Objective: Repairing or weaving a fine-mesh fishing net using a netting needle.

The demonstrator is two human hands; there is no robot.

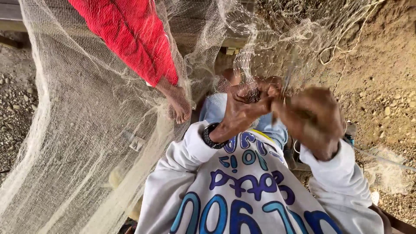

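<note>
A pale, fine-meshed fishing net (86, 130) hangs across the left and top of the view. My left hand (242, 108), with a dark watch on its wrist, pinches a bunched piece of the net mesh (248, 76) at chest height. My right hand (313, 119) is blurred and closed, right beside the left. A thin needle-like tool (287, 82) rises from its fingers into the mesh. Both sleeves are white, and my white sweatshirt with blue lettering (247, 190) fills the bottom of the view.
Another person's leg in red trousers (130, 34), ending in a bare foot (178, 104), stands behind the net at upper left. Gravel (15, 108) lies at the left, bare earth with pebbles (381, 86) at the right. A loose cord (342, 50) trails over the earth.
</note>
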